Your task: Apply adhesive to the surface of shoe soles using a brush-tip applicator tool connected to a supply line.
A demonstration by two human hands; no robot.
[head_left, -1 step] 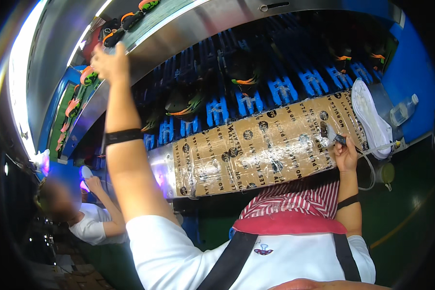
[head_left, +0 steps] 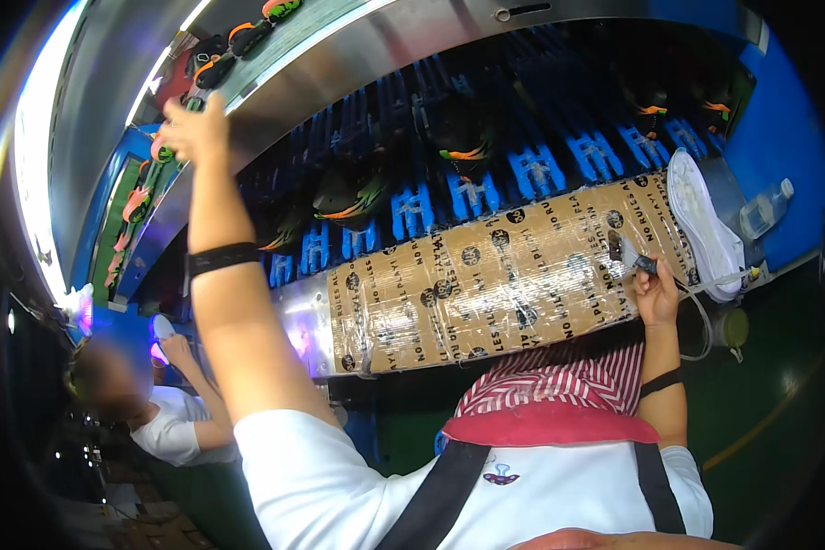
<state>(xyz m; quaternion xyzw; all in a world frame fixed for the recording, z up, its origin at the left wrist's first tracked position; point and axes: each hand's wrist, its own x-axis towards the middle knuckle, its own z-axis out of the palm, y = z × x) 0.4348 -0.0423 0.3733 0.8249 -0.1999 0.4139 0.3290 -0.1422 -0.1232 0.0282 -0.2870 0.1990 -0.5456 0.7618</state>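
While right hand point(head_left: 656, 298), fingers curled, grips dark-handled tool point(head_left: 646, 265) at 3 o'clock, left hand point(head_left: 199, 133), fingers spread, apparently empty, hangs near orange-and-black shoe point(head_left: 215, 71) toward 10 o'clock; shoe probably light, pliant-topped, firm-soled, best held by heel.

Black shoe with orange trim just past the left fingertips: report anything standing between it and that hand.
Nothing visible stands between the open left hand and the black shoe with orange trim on the conveyor. From this single view, the exact gap is uncertain.
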